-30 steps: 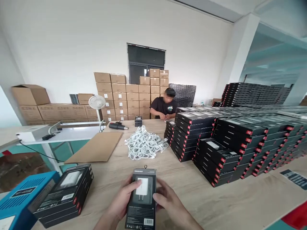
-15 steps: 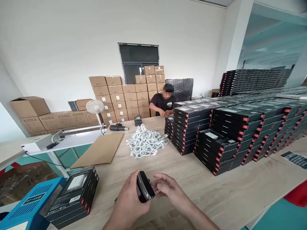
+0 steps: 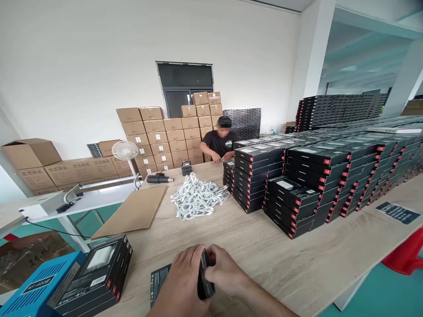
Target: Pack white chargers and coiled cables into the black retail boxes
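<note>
Low at the front of the table, my left hand (image 3: 185,279) is wrapped round a small black box (image 3: 207,281) from the left. My right hand (image 3: 224,269) closes on the box's right edge, its thumb pressed against the near face. Much of the box is hidden by my fingers. A dark printed flat piece (image 3: 158,281) shows beside and partly behind my left hand; I cannot tell whether it touches the hand. Beyond my hands lies a loose heap of white cables (image 3: 198,198).
Stacked black boxes (image 3: 291,193) fill the table's right side. Black boxes (image 3: 99,273) and a blue machine (image 3: 42,281) stand at the left. A cardboard sheet (image 3: 132,211), a heat gun (image 3: 159,178) and a fan (image 3: 125,151) are further back. Across the table sits a person (image 3: 220,141).
My right hand has moved in from beside the box and now grips it. My left hand has turned over the box, and the printed flat piece has come into view. The view has shifted slightly.
</note>
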Motion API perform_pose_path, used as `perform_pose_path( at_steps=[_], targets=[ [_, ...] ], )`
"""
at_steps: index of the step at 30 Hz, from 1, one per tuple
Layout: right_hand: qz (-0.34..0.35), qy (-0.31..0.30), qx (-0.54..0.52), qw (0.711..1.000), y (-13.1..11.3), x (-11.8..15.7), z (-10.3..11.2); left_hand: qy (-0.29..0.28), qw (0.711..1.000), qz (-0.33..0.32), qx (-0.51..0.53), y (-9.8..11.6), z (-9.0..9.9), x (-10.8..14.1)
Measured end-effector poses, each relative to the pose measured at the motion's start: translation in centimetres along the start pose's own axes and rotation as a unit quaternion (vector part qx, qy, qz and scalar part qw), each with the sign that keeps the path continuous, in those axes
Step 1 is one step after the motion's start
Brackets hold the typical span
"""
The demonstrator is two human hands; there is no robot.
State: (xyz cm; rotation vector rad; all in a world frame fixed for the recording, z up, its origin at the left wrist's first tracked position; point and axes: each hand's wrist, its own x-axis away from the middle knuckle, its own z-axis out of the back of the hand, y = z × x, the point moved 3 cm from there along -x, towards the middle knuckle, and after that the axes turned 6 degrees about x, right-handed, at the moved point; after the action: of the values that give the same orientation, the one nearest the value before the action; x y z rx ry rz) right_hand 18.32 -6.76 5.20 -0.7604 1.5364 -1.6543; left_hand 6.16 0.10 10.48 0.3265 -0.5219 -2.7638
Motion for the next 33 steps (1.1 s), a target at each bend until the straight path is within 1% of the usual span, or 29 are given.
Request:
perform_pose_path(
  at_steps=[3, 5, 7, 8, 9, 10, 11, 12, 14, 16, 18, 21, 23, 25, 27, 29, 30, 31, 32, 33],
  targets=[
    [-0.006, 0.01, 0.01, 1.0, -0.1, -0.2, -0.1, 0.019, 0.999, 0.01, 0.044, -0.5, 0.2, 0.0],
    [0.027, 0.034, 0.037, 0.998, -0.3, -0.1, 0.2, 0.042, 0.998, 0.008, 0.047, -1.0, 0.1, 0.0],
    [0.108, 0.071, 0.096, 0.987, -0.7, 0.1, 0.5, 0.074, 0.997, 0.007, 0.012, -1.5, -0.2, -0.1],
    [0.161, 0.087, 0.135, 0.974, -0.9, 0.2, 0.7, 0.095, 0.995, 0.007, -0.012, -1.8, -0.4, -0.2],
    [0.208, 0.092, 0.177, 0.958, -1.1, 0.4, 0.7, 0.118, 0.992, 0.008, -0.035, -2.1, -0.7, -0.3],
    [0.237, 0.086, 0.217, 0.943, -1.1, 0.4, 0.6, 0.139, 0.989, 0.008, -0.056, -2.4, -0.9, -0.4],
    [0.245, 0.071, 0.249, 0.934, -1.1, 0.3, 0.5, 0.155, 0.985, 0.008, -0.076, -2.7, -1.2, -0.5],
    [0.233, 0.051, 0.269, 0.933, -0.9, 0.0, 0.3, 0.166, 0.982, 0.008, -0.094, -2.9, -1.6, -0.6],
    [0.168, 0.009, 0.262, 0.95, -0.3, -0.8, 0.1, 0.176, 0.977, 0.006, -0.119, -3.4, -2.2, -0.7],
    [0.1, -0.023, 0.199, 0.975, 0.4, -1.7, -0.1, 0.18, 0.975, 0.001, -0.127, -3.8, -2.7, -0.7],
    [0.06, -0.042, 0.099, 0.992, 0.8, -2.4, -0.2, 0.185, 0.975, 0.005, -0.122, -4.2, -2.7, -0.7],
    [0.037, -0.023, -0.056, 0.997, 1.1, -3.5, 0.6, 0.168, 0.979, 0.041, -0.105, -4.7, -2.0, -0.8],
    [0.004, 0.01, -0.149, 0.989, 1.4, -4.8, 1.7, 0.132, 0.982, 0.089, -0.103, -5.3, -1.2, -0.9],
    [-0.043, 0.041, -0.202, 0.978, 2.1, -6.7, 3.3, 0.083, 0.979, 0.152, -0.112, -6.0, -0.2, -1.0],
    [-0.075, 0.061, -0.198, 0.975, 2.8, -8.7, 4.9, 0.03, 0.968, 0.22, -0.121, -7.1, 0.6, -0.9],
    [-0.096, 0.061, -0.161, 0.98, 3.6, -10.3, 6.0, -0.007, 0.952, 0.278, -0.128, -8.5, 1.0, -0.8],
    [-0.106, 0.048, -0.14, 0.983, 3.9, -10.9, 6.2, -0.009, 0.945, 0.298, -0.133, -9.1, 1.1, -0.9],
    [-0.114, 0.026, -0.115, 0.986, 4.2, -11.4, 6.2, 0.003, 0.942, 0.306, -0.136, -9.6, 1.1, -1.0],
    [-0.119, -0.002, -0.088, 0.989, 4.4, -11.7, 5.9, 0.027, 0.944, 0.302, -0.131, -10.0, 1.0, -1.2],
    [-0.119, -0.031, -0.057, 0.991, 4.5, -11.9, 5.5, 0.06, 0.95, 0.284, -0.114, -10.1, 0.7, -1.6]
  ],
)
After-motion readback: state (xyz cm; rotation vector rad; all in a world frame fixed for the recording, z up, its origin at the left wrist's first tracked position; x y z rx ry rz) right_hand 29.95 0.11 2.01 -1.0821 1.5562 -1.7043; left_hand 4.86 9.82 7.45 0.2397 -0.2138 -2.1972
